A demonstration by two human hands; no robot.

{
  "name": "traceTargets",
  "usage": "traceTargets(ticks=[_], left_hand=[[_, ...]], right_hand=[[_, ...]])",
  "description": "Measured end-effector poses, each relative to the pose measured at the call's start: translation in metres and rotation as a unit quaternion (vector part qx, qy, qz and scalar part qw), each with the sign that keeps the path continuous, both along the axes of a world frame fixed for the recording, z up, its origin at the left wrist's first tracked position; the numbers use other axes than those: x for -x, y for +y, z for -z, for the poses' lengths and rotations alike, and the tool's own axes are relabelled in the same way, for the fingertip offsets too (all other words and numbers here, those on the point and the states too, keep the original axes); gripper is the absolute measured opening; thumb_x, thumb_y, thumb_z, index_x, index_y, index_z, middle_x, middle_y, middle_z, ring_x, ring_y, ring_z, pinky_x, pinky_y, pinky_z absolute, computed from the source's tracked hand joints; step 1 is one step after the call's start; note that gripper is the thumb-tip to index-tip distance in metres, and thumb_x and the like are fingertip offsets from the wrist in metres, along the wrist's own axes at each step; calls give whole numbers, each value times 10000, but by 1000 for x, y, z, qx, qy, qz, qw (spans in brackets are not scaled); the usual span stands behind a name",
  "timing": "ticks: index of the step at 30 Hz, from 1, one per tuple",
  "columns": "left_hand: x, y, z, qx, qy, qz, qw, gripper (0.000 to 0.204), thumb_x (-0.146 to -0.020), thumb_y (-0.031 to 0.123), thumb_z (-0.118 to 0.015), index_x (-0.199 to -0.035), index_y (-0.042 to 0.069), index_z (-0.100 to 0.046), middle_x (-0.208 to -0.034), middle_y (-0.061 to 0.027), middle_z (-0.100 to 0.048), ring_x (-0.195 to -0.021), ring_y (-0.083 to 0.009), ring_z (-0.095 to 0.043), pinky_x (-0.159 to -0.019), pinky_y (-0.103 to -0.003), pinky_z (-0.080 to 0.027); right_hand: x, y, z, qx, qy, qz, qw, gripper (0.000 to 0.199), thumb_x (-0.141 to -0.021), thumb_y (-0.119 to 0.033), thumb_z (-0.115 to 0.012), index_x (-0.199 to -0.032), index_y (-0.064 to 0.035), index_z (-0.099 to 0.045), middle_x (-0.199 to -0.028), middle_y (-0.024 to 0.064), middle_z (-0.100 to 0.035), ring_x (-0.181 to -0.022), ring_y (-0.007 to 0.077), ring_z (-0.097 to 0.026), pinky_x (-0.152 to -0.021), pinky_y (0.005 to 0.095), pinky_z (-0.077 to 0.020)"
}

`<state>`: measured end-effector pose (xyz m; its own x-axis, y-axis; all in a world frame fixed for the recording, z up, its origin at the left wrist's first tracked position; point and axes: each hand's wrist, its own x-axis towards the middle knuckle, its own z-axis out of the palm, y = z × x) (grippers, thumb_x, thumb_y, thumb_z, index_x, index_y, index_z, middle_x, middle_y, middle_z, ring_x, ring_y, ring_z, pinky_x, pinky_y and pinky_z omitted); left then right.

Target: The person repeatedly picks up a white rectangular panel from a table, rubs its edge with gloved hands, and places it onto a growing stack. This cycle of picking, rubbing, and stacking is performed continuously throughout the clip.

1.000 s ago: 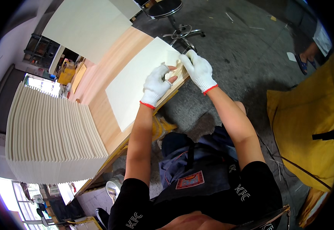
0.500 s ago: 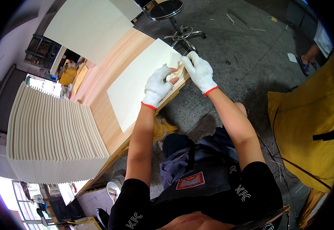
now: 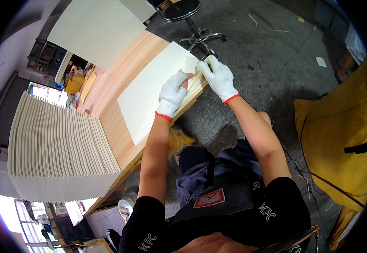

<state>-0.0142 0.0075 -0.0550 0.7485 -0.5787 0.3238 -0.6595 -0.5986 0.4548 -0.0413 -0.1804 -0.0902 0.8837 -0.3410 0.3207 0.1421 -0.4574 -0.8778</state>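
Observation:
A white sheet (image 3: 147,99) lies on the wooden tabletop. At its right edge, thin cream material (image 3: 198,81) is bunched up between my hands; whether it belongs to the sheet or is a separate piece I cannot tell. My right hand (image 3: 218,76), in a white knitted glove with a red cuff, pinches the upper end of this material. My left hand (image 3: 173,93), gloved the same way with thumb and fingertip bare, rests over the sheet. Its fingers are bent together beside the bunched material, and what lies between them is hidden.
A tall stack of pale, wavy-edged sheets (image 3: 61,147) stands on the table (image 3: 114,130) at left. Pale boards (image 3: 97,31) lie at its far end. Beyond is a black round stool (image 3: 183,10). Yellow cloth (image 3: 335,143) hangs at right, near another person's leg (image 3: 346,62).
My left thumb and finger have drawn closer together by the cream material. My right hand has barely shifted. At the far right, the other person's foot has moved partly behind the yellow cloth.

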Motion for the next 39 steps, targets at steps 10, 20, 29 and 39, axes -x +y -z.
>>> traceTargets(ticks=[10,20,29,39], left_hand=[[3,-3,3,-22,7,-40,999,335,-817,211,-779,-1128,113,-702,-1037,-102,-693,-998,-241,-650,-880,-347,-507],[9,-3,-3,37,48,-89,994,318,-941,119,-543,-1228,151,-676,-978,-160,-661,-934,-331,-639,-856,-395,-502],[5,-2,-1,49,30,-16,998,326,-965,116,-455,-1186,103,-694,-852,-117,-639,-755,-189,-595,-726,-298,-480],[0,-5,-7,50,52,-34,997,288,-986,133,-451,-1161,87,-675,-918,-146,-663,-790,-213,-618,-768,-301,-484]], right_hand=[[2,2,1,-17,-4,-1,1000,450,-948,-523,-518,-928,-85,-622,-769,190,-669,-759,385,-675,-707,469,-502],[16,-11,-19,34,61,7,998,558,-873,-642,-567,-900,-86,-611,-776,141,-669,-779,346,-686,-709,454,-510],[0,-34,-7,379,-97,-86,916,311,-957,-419,-549,-949,-111,-593,-849,105,-670,-800,315,-679,-681,443,-538],[-2,-49,-19,230,94,-2,969,559,-940,-615,-487,-951,-78,-643,-938,170,-706,-888,362,-690,-764,474,-527]])
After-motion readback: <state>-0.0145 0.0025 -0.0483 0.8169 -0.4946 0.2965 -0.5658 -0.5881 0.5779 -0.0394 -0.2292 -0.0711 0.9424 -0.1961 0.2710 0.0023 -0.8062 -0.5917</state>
